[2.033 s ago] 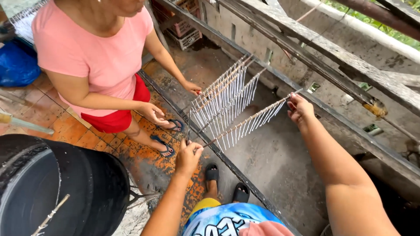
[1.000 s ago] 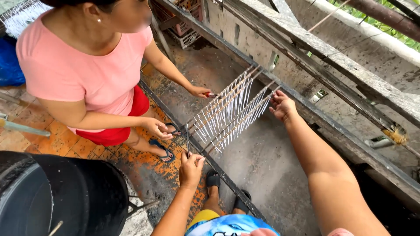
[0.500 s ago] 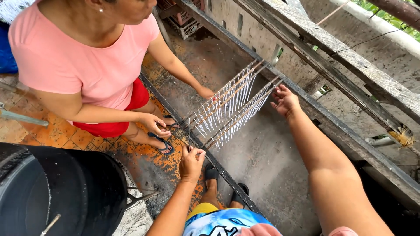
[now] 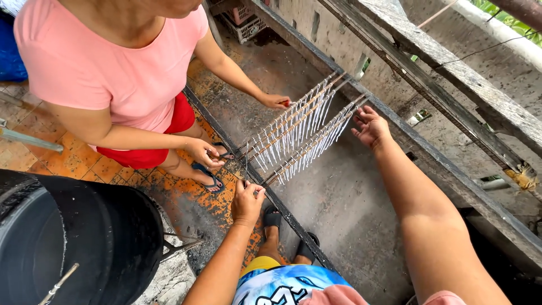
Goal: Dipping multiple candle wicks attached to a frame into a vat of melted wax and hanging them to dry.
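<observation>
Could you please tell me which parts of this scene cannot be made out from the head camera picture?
- Inside of the black drum: cut off by the left and bottom edges.
- How the left hand grips the stick ends: its fingers curl over them.
- Whether the right hand touches the sticks of white strands: too small to tell.
- Floor under the wooden beam: hidden by the beam.

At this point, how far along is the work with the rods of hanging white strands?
Done: several rods of white strands already lie across the two rails. In hand: the nearest rod; the left hand pinches its near end at the near rail, while the right hand, open, sits by its far end at the far rail. Left: letting go.
</observation>
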